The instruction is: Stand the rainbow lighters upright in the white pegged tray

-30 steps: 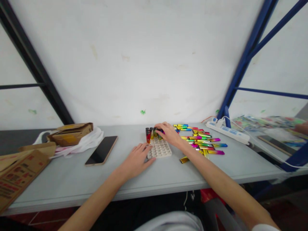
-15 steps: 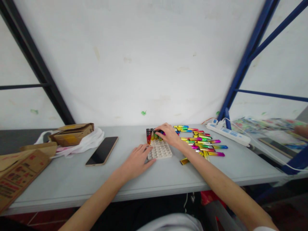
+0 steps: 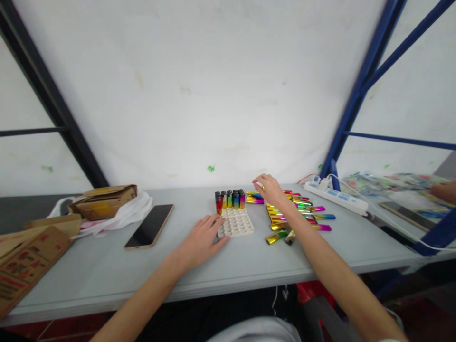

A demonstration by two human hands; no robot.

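Note:
A white tray with rows of round holes (image 3: 235, 224) lies on the table, and several shiny lighters (image 3: 230, 200) with black tops stand upright along its far side. My left hand (image 3: 205, 233) rests flat at the tray's left edge, fingers apart, holding nothing. To the right of the tray spreads a loose pile of metallic, many-coloured lighters (image 3: 302, 213). My right hand (image 3: 271, 191) hovers over the pile's left part, fingers apart and nothing visible in them; it hides some of the lighters beneath.
A phone (image 3: 149, 226) lies left of the tray. Beyond it are a small cardboard box (image 3: 105, 202) on a white plastic bag (image 3: 137, 206) and a larger carton (image 3: 33, 256). A white power strip (image 3: 335, 197) sits at the back right beside a blue frame (image 3: 351, 114). Another person's hand (image 3: 443, 191) shows at far right.
My right hand has moved away from the standing lighters, to the right, over the pile. The standing lighters are now uncovered. My left hand has stayed at the tray.

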